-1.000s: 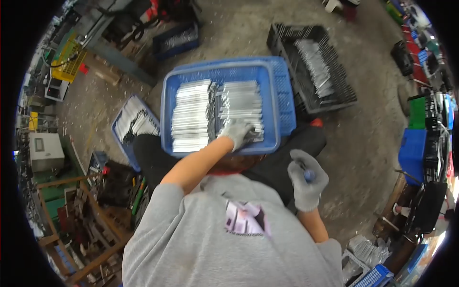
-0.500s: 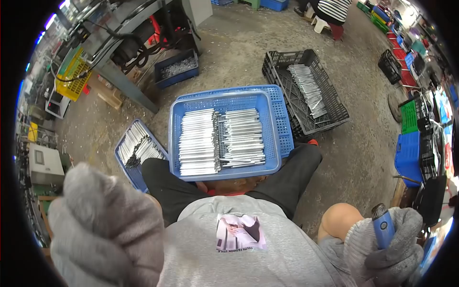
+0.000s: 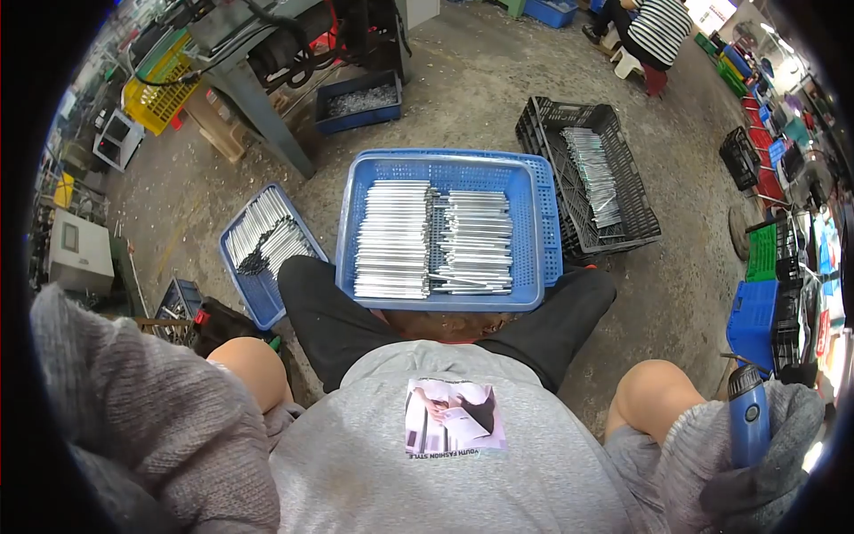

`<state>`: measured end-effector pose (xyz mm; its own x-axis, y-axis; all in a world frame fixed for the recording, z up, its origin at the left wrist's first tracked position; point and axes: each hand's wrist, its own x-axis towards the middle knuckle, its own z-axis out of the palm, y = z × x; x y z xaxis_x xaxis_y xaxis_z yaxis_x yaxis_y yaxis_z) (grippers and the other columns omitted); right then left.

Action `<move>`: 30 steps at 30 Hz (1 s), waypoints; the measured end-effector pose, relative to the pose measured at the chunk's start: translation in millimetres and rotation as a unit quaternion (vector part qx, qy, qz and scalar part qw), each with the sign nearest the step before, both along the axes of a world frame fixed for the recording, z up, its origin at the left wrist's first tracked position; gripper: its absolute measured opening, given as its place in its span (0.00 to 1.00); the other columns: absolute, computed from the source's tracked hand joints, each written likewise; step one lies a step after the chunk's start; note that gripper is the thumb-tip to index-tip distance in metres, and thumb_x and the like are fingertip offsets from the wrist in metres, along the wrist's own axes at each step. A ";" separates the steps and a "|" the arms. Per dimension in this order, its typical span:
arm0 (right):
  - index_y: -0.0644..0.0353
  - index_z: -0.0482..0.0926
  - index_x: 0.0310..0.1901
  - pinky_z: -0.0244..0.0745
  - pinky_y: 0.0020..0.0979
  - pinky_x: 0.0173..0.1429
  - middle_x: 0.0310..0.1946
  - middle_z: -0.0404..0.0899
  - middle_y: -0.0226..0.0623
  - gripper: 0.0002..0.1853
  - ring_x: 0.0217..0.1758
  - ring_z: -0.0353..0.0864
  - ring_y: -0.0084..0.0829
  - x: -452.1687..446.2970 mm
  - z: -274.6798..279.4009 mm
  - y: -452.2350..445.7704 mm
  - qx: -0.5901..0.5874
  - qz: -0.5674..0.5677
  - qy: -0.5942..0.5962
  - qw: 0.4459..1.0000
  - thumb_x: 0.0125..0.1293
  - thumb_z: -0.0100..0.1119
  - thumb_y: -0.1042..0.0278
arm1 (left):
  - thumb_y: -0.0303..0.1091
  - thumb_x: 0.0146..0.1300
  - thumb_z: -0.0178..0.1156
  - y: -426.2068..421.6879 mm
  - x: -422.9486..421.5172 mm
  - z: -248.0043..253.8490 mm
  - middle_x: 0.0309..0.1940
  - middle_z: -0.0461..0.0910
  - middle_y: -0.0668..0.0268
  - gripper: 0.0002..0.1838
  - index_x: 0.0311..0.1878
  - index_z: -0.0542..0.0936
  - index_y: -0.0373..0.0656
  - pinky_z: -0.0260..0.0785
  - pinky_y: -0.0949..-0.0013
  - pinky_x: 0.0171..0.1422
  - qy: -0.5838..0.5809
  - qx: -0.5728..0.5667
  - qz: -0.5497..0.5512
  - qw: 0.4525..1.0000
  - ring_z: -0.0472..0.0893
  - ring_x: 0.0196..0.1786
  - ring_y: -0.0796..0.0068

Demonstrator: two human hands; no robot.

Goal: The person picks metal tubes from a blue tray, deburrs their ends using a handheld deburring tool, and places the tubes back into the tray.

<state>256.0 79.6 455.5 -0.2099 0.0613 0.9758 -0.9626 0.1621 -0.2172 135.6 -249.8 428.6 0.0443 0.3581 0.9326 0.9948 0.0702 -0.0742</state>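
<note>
My left hand (image 3: 151,418), in grey ribbed knit, is raised close to the camera at the lower left, partly cut off by the dark edge of the view. Its fingers cannot be made out. At the lower right, my right hand (image 3: 792,436), in the same grey knit, is closed around a blue device with a black top and a button (image 3: 752,418). Between my knees is a blue plastic basket (image 3: 532,231) holding two stacks of shiny metal rods (image 3: 396,240). Neither hand touches the basket.
A smaller blue basket (image 3: 307,236) of rods lies at the left. On the right is a black crate (image 3: 636,191) with more rods. A dark blue bin (image 3: 360,116) stands by a machine table leg (image 3: 271,120). Farther off, a person in stripes (image 3: 658,36) sits on a stool.
My left hand has shifted left and down toward the view's edge. My right hand has moved slightly right with the blue device. The view has tilted, so the baskets appear farther right.
</note>
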 end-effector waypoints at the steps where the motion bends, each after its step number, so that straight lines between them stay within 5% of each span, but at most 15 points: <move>1: 0.63 0.86 0.43 0.79 0.31 0.38 0.28 0.84 0.32 0.08 0.30 0.83 0.24 -1.0 0.1 -2.4 0.001 0.004 0.001 1.000 0.61 0.70 0.79 | 0.38 0.71 0.64 -3.1 1.2 -0.5 0.40 0.83 0.66 0.11 0.53 0.84 0.49 0.73 0.56 0.57 0.000 -0.001 0.007 1.000 0.80 0.48 0.68; 30: 0.60 0.84 0.43 0.77 0.33 0.35 0.27 0.84 0.30 0.09 0.27 0.82 0.27 -0.9 9.2 -27.6 0.019 0.043 -0.006 0.999 0.61 0.71 0.76 | 0.33 0.70 0.62 -28.7 15.5 -14.6 0.40 0.83 0.62 0.08 0.49 0.84 0.43 0.73 0.53 0.58 -0.011 0.015 0.060 0.998 0.81 0.48 0.65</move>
<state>255.0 52.0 464.7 -0.2242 0.0060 0.9745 -0.9707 0.0869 -0.2239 151.1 -278.5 414.0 -0.0172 0.3317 0.9432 0.9806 0.1900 -0.0490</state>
